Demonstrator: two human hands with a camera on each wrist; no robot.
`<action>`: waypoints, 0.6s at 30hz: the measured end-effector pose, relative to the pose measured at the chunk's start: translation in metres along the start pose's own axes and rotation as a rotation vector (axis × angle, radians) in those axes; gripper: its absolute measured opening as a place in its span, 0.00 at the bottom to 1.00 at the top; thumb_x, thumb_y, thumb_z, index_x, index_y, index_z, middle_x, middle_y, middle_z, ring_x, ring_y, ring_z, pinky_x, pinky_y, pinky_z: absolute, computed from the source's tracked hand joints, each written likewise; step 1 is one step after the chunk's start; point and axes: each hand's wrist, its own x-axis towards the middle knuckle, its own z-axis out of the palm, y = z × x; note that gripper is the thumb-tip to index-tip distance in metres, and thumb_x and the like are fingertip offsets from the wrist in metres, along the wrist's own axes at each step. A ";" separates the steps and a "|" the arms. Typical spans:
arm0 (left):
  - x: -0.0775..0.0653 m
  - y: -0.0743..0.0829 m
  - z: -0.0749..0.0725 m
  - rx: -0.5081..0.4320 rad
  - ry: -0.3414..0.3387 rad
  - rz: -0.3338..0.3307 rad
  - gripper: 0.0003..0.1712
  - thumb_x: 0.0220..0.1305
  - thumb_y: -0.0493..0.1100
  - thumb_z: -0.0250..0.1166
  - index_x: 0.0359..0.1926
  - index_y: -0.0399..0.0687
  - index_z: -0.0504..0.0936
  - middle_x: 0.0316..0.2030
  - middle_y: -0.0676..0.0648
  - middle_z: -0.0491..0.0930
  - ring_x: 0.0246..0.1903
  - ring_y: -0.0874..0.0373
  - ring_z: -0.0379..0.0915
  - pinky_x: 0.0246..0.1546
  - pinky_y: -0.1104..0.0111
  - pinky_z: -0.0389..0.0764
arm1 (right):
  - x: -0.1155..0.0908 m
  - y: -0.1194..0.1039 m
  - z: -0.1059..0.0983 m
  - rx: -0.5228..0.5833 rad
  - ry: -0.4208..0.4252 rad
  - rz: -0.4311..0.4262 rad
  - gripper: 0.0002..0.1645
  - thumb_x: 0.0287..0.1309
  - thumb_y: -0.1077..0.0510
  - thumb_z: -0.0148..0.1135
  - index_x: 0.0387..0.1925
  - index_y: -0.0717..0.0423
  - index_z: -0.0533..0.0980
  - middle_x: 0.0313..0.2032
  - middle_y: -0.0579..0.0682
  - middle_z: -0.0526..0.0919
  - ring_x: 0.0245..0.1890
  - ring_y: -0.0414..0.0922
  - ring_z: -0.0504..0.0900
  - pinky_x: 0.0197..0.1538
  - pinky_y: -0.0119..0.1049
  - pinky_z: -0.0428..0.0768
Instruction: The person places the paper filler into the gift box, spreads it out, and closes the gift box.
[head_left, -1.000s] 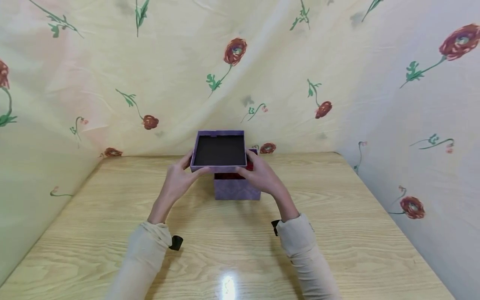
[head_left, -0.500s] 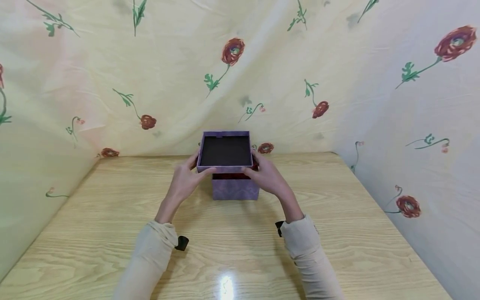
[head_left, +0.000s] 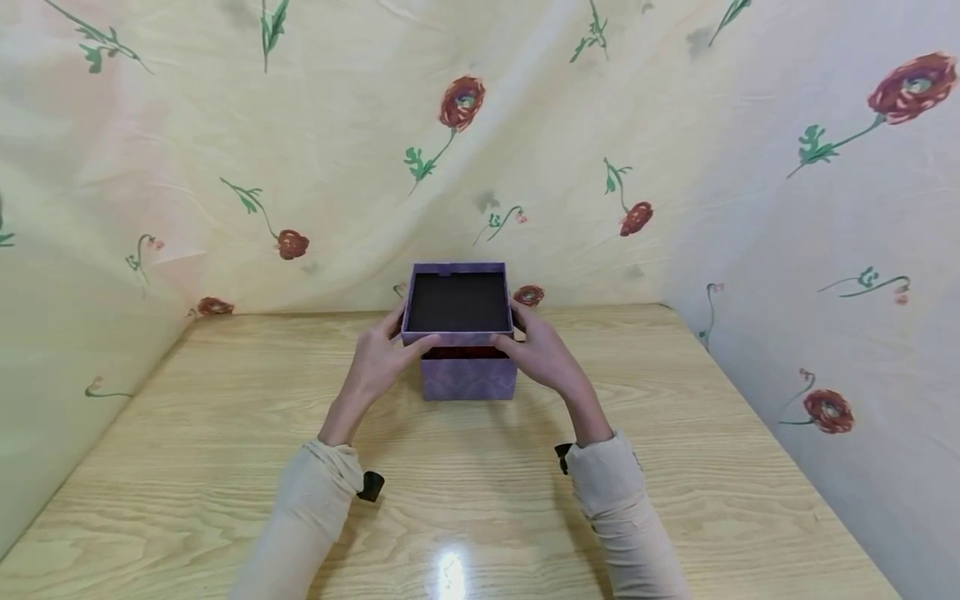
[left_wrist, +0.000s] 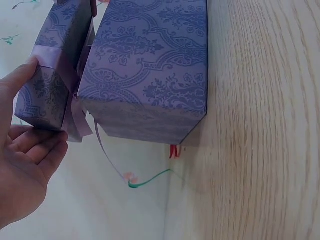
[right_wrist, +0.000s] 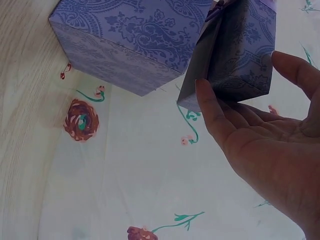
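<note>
A shallow purple box lid (head_left: 459, 302) shows its black inside upward in the head view. My left hand (head_left: 375, 358) grips its left side and front corner, thumb along the front edge. On the right side, my right hand (head_left: 543, 354) holds the lid in the same way. Just below and behind it stands the purple patterned box (head_left: 468, 379) on the table, with a strip of its dark red interior (head_left: 465, 353) showing; the lid hides the rest. From the left wrist, a lilac ribbon (left_wrist: 77, 117) is seen hanging on the lid's side toward the box (left_wrist: 145, 60).
The wood-grain table (head_left: 480, 467) runs up to a flower-printed cloth (head_left: 345, 150) behind the box. More of this cloth hangs along the left and right sides. Black straps (head_left: 371, 486) show at both sleeve cuffs.
Both hands have carried the lid to the right, so it lines up more squarely over the box. The grip looks the same, and the box stays in place.
</note>
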 end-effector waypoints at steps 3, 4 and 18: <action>0.001 0.001 0.003 -0.002 0.004 0.003 0.52 0.63 0.60 0.75 0.80 0.48 0.61 0.70 0.41 0.71 0.69 0.43 0.68 0.62 0.47 0.75 | -0.001 0.001 -0.002 -0.014 0.002 0.001 0.42 0.74 0.59 0.59 0.80 0.65 0.53 0.75 0.63 0.64 0.75 0.58 0.61 0.66 0.55 0.73; 0.001 0.002 0.003 0.000 0.005 0.005 0.51 0.64 0.60 0.74 0.80 0.47 0.62 0.70 0.41 0.71 0.69 0.43 0.68 0.62 0.47 0.74 | -0.001 0.000 -0.003 -0.019 0.003 0.001 0.41 0.74 0.59 0.59 0.80 0.65 0.53 0.75 0.64 0.63 0.75 0.58 0.61 0.67 0.56 0.72; -0.003 0.004 0.003 -0.020 -0.013 -0.010 0.52 0.64 0.59 0.74 0.81 0.49 0.59 0.73 0.40 0.67 0.70 0.40 0.65 0.63 0.47 0.74 | -0.005 -0.005 -0.001 -0.027 0.031 0.052 0.43 0.76 0.54 0.58 0.81 0.63 0.51 0.77 0.64 0.59 0.77 0.58 0.58 0.71 0.57 0.66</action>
